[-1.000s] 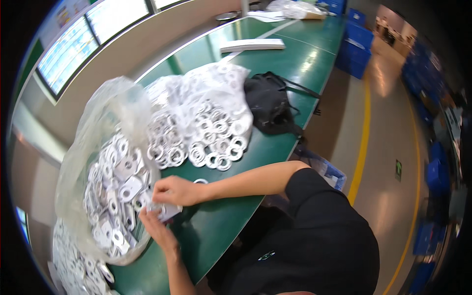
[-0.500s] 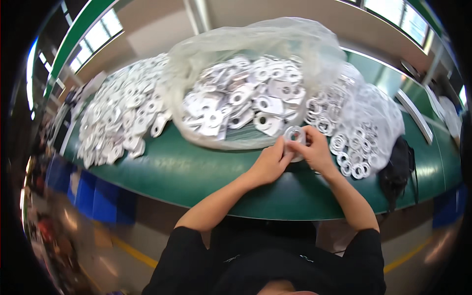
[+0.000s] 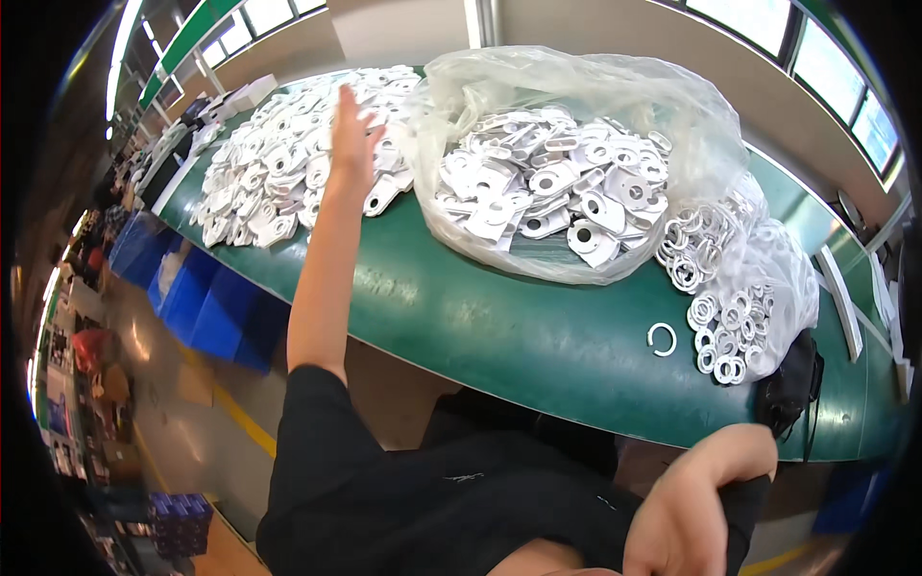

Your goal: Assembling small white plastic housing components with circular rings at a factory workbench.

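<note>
My left hand [image 3: 353, 130] is stretched far out over a loose heap of flat white plastic parts [image 3: 274, 163] on the green table [image 3: 480, 322], fingers spread and holding nothing. A clear plastic bag [image 3: 557, 173] full of white tabs with round holes lies just right of that hand. My right hand [image 3: 696, 509] is drawn back near my body at the lower right, below the table's edge, with fingers curled. Its palm is hidden. One white split ring [image 3: 661, 339] lies alone on the table beside a heap of white rings [image 3: 735, 331].
A black bag [image 3: 792, 384] hangs at the table's near right edge. Blue crates [image 3: 206, 307] stand on the floor under the table's left end. More white parts and a white box sit at the far left end. Windows run along the back wall.
Both hands were together at the rings beside the bag. My left hand has since reached out to the heap on the left, and my right hand has pulled back toward my body.
</note>
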Motion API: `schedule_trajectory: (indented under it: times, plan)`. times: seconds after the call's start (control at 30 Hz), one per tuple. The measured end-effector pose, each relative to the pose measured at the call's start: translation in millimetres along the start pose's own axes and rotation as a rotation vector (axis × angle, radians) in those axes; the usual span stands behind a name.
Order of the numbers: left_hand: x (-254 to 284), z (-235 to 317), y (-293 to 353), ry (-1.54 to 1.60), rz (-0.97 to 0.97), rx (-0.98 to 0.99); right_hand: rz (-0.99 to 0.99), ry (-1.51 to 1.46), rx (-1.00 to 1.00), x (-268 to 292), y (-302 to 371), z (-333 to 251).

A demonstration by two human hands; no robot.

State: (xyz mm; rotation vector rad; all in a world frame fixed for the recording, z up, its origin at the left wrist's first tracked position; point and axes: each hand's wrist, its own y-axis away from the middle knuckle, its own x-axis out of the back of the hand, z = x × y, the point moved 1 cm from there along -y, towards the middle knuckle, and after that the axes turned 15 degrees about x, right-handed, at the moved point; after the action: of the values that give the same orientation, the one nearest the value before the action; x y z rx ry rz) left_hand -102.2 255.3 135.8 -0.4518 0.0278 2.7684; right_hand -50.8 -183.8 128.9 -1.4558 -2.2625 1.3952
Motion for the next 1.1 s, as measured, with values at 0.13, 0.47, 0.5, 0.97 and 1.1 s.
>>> schedule_trajectory:
  times: [0.13, 0.47, 0.5, 0.97, 1.1]
  plan:
    - [-35, 1, 140, 0.003, -0.061, -1.241, 0.246, -0.210, -0.202, -1, -3, 35]
    - [-40, 1, 323, 0.747, -0.439, -2.062, 0.747, -1.540, -0.441, 3, 3, 6]
    - [-53, 20, 324, 0.798, -0.442, -2.026, 0.789, -1.682, -0.427, -2, -9, -2]
    - [-19, -33, 334, 1.012, -0.559, -1.725, -0.392, -2.424, 0.421, -67, 115, -22]
    - [-20, -37, 331, 1.023, -0.578, -1.726, -1.231, -2.184, 0.525, -88, 184, -27]
